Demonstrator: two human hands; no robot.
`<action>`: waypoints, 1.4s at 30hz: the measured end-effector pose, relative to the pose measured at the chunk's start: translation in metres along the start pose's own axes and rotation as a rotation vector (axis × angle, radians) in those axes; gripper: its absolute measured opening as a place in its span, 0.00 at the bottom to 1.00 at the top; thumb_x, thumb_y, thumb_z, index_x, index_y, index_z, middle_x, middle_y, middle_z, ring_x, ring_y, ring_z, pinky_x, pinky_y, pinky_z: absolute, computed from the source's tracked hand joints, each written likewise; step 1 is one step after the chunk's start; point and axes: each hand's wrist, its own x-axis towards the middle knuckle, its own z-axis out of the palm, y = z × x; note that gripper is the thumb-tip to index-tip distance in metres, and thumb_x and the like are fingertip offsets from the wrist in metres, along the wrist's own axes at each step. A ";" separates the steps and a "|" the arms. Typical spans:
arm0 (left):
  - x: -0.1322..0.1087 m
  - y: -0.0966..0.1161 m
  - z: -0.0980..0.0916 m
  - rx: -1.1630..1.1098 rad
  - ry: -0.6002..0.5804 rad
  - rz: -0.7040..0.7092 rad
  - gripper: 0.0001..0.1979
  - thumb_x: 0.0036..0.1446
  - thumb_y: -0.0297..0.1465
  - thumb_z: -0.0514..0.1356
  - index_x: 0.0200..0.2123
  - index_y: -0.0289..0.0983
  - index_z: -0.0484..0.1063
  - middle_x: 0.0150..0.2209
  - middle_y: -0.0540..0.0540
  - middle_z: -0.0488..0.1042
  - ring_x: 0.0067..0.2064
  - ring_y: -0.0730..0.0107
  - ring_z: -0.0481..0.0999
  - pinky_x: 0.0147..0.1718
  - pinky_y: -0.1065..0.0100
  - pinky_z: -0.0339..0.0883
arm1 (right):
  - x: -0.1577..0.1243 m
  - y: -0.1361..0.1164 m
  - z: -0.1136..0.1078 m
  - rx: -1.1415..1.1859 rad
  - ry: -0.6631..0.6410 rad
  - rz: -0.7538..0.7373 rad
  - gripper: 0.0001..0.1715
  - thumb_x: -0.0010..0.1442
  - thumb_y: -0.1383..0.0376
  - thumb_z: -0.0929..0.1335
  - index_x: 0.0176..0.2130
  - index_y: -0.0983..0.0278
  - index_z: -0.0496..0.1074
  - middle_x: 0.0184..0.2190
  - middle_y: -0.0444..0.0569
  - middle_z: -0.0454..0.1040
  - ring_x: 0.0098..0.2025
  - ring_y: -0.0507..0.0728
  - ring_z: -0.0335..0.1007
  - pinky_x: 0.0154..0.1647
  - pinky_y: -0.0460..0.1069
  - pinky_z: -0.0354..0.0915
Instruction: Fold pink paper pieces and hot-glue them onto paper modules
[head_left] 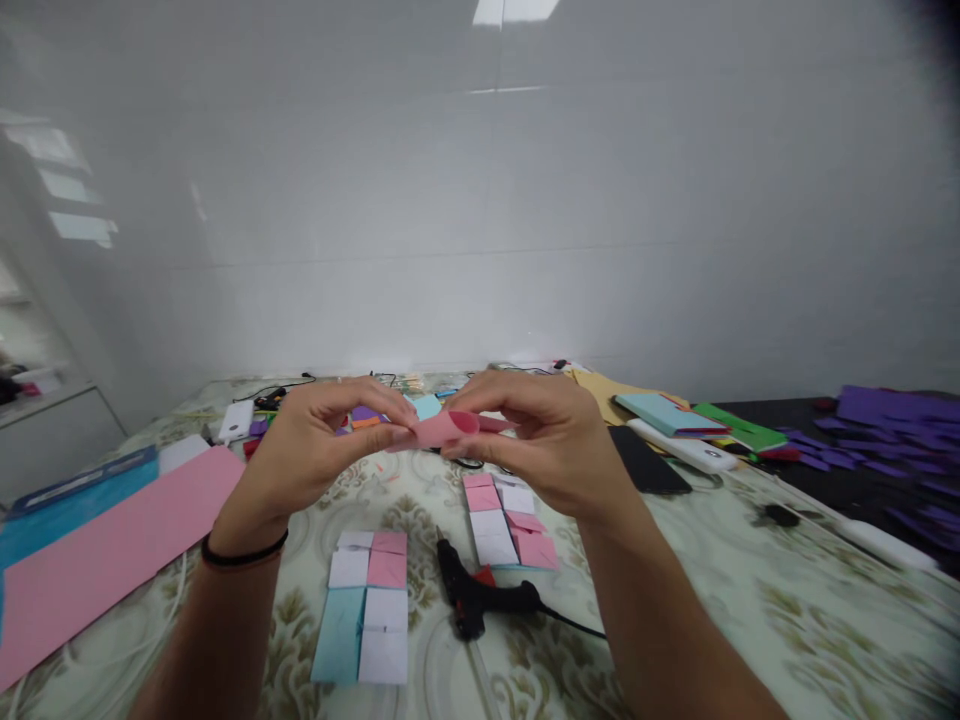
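A small piece of pink paper [442, 428], bent into a curl, is held up above the table between my two hands. My left hand [330, 420] pinches its left end between thumb and fingers. At the other end, my right hand [529, 425] grips it the same way. Below lies a black hot glue gun [480, 593] with its cord running right. Left of it rests a folded paper panel [367, 610] of white, pink and light blue squares. A second folded paper panel [506, 525] in pink and white lies behind the glue gun.
Pink paper [142, 545] and a blue pack [82, 492] lie at the left. On the right are a light blue stack of paper [667, 412], a white device [686, 446], a black phone-like slab [649, 462] and many purple paper strips [885, 440]. A pale wall [480, 200] stands behind the patterned tablecloth [750, 600].
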 end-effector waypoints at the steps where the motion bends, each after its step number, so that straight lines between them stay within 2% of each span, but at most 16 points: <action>1: 0.000 0.000 0.000 0.017 -0.013 0.010 0.04 0.58 0.28 0.71 0.32 0.43 0.85 0.37 0.45 0.86 0.44 0.60 0.83 0.47 0.61 0.75 | 0.001 -0.001 0.000 -0.007 -0.002 -0.009 0.06 0.58 0.62 0.80 0.35 0.61 0.84 0.31 0.46 0.84 0.32 0.54 0.78 0.36 0.49 0.72; 8: -0.004 0.004 0.001 0.080 -0.017 0.040 0.04 0.60 0.30 0.71 0.34 0.46 0.87 0.34 0.47 0.85 0.39 0.63 0.83 0.42 0.64 0.76 | 0.002 -0.004 0.001 -0.061 -0.043 -0.017 0.10 0.59 0.58 0.79 0.33 0.62 0.83 0.28 0.45 0.83 0.30 0.53 0.77 0.34 0.48 0.70; 16: -0.008 0.007 -0.001 0.119 -0.068 0.069 0.07 0.61 0.26 0.69 0.35 0.45 0.86 0.35 0.49 0.85 0.38 0.68 0.83 0.39 0.69 0.74 | 0.001 -0.002 0.003 -0.021 -0.090 -0.033 0.12 0.59 0.58 0.79 0.30 0.64 0.82 0.26 0.45 0.82 0.29 0.52 0.75 0.34 0.47 0.68; 21: -0.009 0.004 0.003 0.083 -0.020 0.077 0.08 0.60 0.23 0.68 0.35 0.43 0.85 0.33 0.51 0.84 0.35 0.71 0.80 0.36 0.71 0.72 | 0.001 0.001 0.004 -0.034 -0.047 -0.007 0.14 0.59 0.58 0.79 0.30 0.65 0.80 0.27 0.44 0.79 0.29 0.51 0.72 0.33 0.47 0.66; 25: -0.009 0.002 0.007 0.002 0.006 0.018 0.04 0.61 0.26 0.69 0.35 0.40 0.83 0.32 0.50 0.81 0.33 0.71 0.79 0.34 0.71 0.74 | 0.000 0.002 0.003 -0.022 -0.002 0.069 0.13 0.62 0.60 0.77 0.30 0.64 0.79 0.27 0.44 0.78 0.29 0.51 0.69 0.32 0.47 0.64; 29: -0.010 0.003 0.013 -0.063 0.027 -0.043 0.04 0.61 0.27 0.68 0.32 0.38 0.80 0.29 0.51 0.80 0.30 0.74 0.79 0.32 0.74 0.75 | -0.001 0.002 0.003 -0.012 0.011 0.138 0.13 0.62 0.61 0.77 0.29 0.64 0.78 0.25 0.43 0.76 0.29 0.51 0.66 0.31 0.47 0.61; 35: -0.007 0.007 0.021 -0.062 0.110 -0.054 0.06 0.60 0.25 0.69 0.30 0.38 0.79 0.28 0.53 0.80 0.29 0.76 0.81 0.31 0.78 0.75 | -0.001 0.000 0.006 -0.031 0.014 0.218 0.11 0.62 0.59 0.77 0.32 0.64 0.82 0.28 0.45 0.80 0.32 0.53 0.71 0.32 0.48 0.64; 42: -0.007 0.007 0.022 -0.066 0.117 -0.088 0.05 0.60 0.26 0.69 0.31 0.38 0.81 0.26 0.53 0.80 0.28 0.76 0.81 0.30 0.78 0.76 | -0.002 -0.001 0.008 -0.029 0.027 0.241 0.14 0.64 0.58 0.75 0.31 0.64 0.80 0.28 0.45 0.79 0.32 0.53 0.71 0.33 0.48 0.64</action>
